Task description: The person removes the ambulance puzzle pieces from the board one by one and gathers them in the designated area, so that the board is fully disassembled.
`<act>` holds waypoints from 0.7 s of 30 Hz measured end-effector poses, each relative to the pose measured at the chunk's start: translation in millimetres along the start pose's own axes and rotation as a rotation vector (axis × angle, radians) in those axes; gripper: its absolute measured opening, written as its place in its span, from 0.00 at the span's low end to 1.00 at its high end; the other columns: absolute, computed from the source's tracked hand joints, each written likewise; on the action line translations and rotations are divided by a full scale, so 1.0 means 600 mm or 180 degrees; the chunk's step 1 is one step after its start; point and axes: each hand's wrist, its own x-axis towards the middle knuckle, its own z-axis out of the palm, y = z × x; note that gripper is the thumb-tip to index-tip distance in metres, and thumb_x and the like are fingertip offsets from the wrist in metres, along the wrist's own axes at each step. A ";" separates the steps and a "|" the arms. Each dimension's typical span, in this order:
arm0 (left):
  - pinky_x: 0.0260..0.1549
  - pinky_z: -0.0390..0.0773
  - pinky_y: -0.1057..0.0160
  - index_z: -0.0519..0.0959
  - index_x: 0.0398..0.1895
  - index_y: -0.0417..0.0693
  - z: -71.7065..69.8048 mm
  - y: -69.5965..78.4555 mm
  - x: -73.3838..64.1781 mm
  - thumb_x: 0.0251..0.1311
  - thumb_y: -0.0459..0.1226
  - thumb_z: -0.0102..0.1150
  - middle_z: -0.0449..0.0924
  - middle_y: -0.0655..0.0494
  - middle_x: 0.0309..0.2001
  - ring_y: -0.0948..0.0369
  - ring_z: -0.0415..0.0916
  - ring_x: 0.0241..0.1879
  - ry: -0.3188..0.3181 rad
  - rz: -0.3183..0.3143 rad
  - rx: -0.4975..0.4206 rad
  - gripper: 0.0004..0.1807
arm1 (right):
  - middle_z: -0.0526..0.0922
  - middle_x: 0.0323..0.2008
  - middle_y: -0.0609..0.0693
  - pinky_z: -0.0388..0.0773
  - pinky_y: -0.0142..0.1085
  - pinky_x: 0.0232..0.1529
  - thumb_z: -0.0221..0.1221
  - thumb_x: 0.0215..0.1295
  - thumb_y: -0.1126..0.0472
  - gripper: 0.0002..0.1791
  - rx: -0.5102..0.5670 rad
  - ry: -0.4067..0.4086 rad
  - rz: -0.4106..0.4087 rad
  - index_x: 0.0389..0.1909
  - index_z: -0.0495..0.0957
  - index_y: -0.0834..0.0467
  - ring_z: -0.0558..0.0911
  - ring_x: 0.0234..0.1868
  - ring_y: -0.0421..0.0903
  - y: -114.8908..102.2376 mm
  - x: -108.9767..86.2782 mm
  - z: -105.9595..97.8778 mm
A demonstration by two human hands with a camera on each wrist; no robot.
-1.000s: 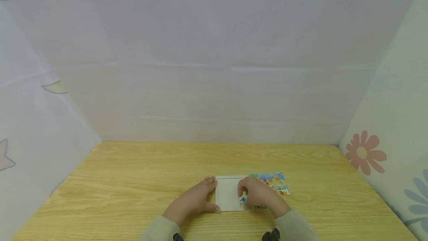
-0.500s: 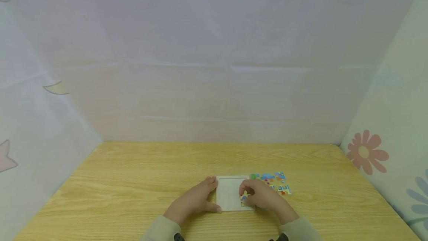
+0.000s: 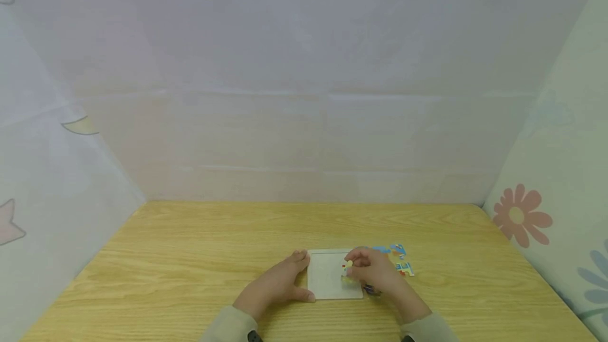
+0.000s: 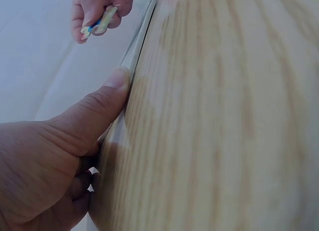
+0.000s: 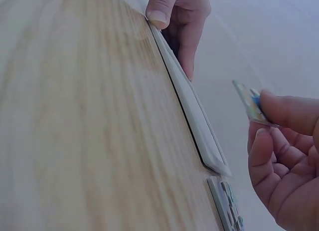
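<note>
A shallow white puzzle tray (image 3: 325, 277) with a thin line near its far edge lies on the wooden table. My left hand (image 3: 279, 283) holds its left side, fingertips at the far corner and thumb (image 4: 114, 81) on the near edge. Over the tray's right part, my right hand (image 3: 375, 271) pinches a colourful jigsaw piece (image 5: 250, 104) between thumb and fingers. The piece is tilted and raised above the tray in the right wrist view. Part of it is hidden behind the thumb in the head view.
Several loose jigsaw pieces (image 3: 404, 268) lie right of the tray, partly hidden by my right hand. More pieces (image 5: 227, 203) sit by the tray's near right corner. A white patterned sheet (image 3: 304, 120) walls off the table's back and sides.
My right hand has lifted the jigsaw piece from close over the tray's lower right and moved slightly away from me, tilting it. The left hand stays on the tray.
</note>
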 end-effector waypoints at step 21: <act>0.67 0.54 0.48 0.58 0.68 0.37 -0.002 0.000 -0.002 0.45 0.56 0.64 0.53 0.44 0.70 0.48 0.48 0.70 -0.0025 0.0001 -0.0034 0.51 | 0.75 0.37 0.51 0.77 0.34 0.39 0.62 0.57 0.60 0.22 0.0660 0.0608 0.0457 0.51 0.74 0.67 0.74 0.38 0.44 0.012 -0.029 -0.032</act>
